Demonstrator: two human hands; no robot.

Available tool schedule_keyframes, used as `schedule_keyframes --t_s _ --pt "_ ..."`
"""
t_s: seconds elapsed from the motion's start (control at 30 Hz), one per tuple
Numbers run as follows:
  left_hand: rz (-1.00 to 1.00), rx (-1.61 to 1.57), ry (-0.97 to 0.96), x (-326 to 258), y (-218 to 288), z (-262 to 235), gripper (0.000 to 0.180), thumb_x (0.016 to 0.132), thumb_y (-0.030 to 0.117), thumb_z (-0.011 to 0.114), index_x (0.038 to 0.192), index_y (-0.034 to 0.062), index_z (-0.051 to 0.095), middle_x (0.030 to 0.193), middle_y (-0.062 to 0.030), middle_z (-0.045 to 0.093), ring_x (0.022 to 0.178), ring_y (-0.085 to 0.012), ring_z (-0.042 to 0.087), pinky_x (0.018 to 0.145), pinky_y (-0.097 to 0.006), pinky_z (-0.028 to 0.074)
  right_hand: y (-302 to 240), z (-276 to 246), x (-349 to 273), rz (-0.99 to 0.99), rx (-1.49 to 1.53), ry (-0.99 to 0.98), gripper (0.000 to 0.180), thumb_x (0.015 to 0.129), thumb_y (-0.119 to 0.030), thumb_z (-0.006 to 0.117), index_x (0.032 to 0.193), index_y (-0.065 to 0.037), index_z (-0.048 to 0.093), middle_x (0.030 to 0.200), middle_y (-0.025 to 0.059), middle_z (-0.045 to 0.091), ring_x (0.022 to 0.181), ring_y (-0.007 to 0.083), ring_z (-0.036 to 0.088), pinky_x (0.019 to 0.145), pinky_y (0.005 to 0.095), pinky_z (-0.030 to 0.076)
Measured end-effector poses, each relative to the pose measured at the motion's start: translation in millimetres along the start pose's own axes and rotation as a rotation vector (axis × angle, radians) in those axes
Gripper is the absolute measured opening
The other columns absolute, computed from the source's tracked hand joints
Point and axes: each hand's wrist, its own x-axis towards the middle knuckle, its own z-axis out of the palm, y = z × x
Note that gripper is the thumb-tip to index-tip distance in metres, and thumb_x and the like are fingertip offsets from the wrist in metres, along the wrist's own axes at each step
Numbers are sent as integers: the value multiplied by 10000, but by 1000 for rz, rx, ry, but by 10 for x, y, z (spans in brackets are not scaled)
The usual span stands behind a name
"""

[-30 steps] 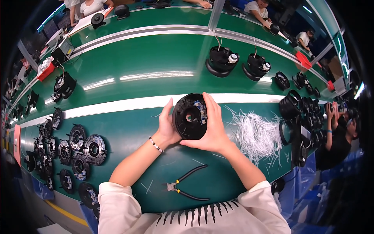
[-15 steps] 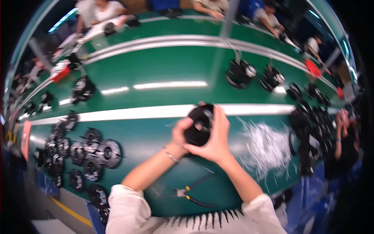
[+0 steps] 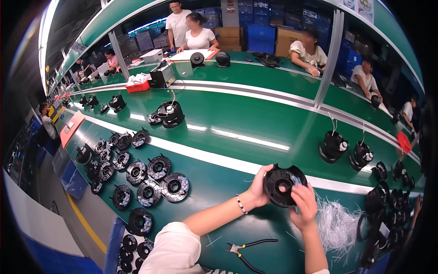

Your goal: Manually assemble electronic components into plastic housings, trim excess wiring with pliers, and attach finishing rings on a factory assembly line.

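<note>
Black round housing: one in hand, above and slightly to the right of the pliers; this black round housing is held up over the bench, its open face toward the camera.
Its look: a shallow dull-black dish with a raised rim, a cutout in the upper edge, one round hole at the centre, and a blue circuit board along the inner right side.
Left hand: one, beyond the pliers; its fingers are gripping the housing by the left rim.
Right hand: one, above and right of the pliers; fingers bent over the lower right of the housing's face; whether they grip or only touch, I cannot tell.
Bracelet: one, beaded, on the left wrist, above the pliers.
Pliers: one pair, black handles with yellow bands, lying with handles spread.
White strips: one heap, right of the pliers, too tangled to count; two loose ones cross just left of the pliers.
Round board-bearing parts: at least thirteen, left of the pliers, some overlapping, so no exact count.
Wired black assemblies: three near ones beyond the pliers, two to the right, one to the left.
Red bins: two, far beyond the pliers, one each side.
</note>
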Motion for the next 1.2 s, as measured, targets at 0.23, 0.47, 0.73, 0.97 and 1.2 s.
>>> schedule_keyframes --t_s 0.23,0.47,0.73,0.97,1.2 --pt "-193 172 48 95 -36 15 475 812 457 401 988 46 560 973 -116 613 894 -224 581 831 -376 447 -80 -213 -28 -18 -11 -58 376 545 -6 676 911 1 592 905 102 620 834 280 598 808 423 469" --pt "-118 174 25 537 16 -136 319 840 339 425 1013 104 557 1041 -99 592 944 -216 581 845 -422 457 7 -764 -340 247 -200 -76 654 579 -98 734 1164 -23 451 1219 173 456 1146 401 393 952 513 301" --pt "178 172 157 1601 710 -1046 248 873 231 430 958 1 468 979 -166 545 921 -266 536 854 -418 441 729 -1897 -1249 725 -907 -9 404 685 -134 645 1054 -11 538 1205 140 467 1128 335 404 951 409 324" --pt "269 481 502 1376 774 -1148 397 865 265 509 1189 54 422 1249 -108 421 1187 -251 364 983 -425 310 1246 -2263 -1966 936 -955 -29 392 691 -258 661 959 19 590 1002 150 587 978 308 516 872 402 368" --pt "497 800 442 -359 1119 -776 464 903 253 418 1297 30 316 1348 -127 336 1258 -252 303 976 -404 321 1334 -2084 -1836 964 -816 -239 392 678 -352 666 893 -26 636 863 160 618 837 310 579 752 379 454"
